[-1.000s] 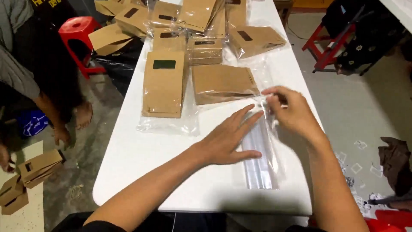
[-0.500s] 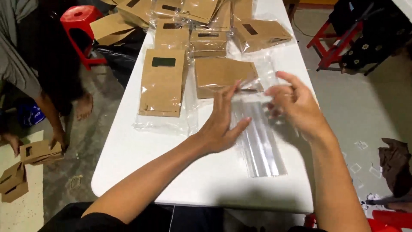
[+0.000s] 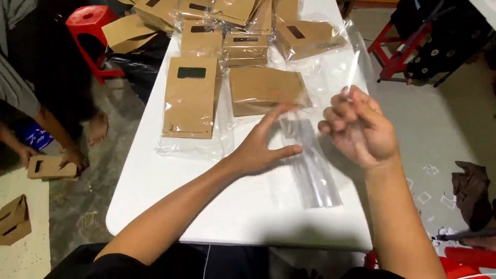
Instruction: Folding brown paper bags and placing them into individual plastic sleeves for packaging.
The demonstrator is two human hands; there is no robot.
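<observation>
White table on grey concrete floor, red stool beside it

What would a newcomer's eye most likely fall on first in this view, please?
Probably the two bare hands at the middle of the white table: the left hand spread open over a clear plastic sleeve lying flat, and the right hand raised beside it, pinching a thin clear strip. Next, the flat brown kraft pouches with dark windows in clear wrap, piled at the table's far end.
</observation>
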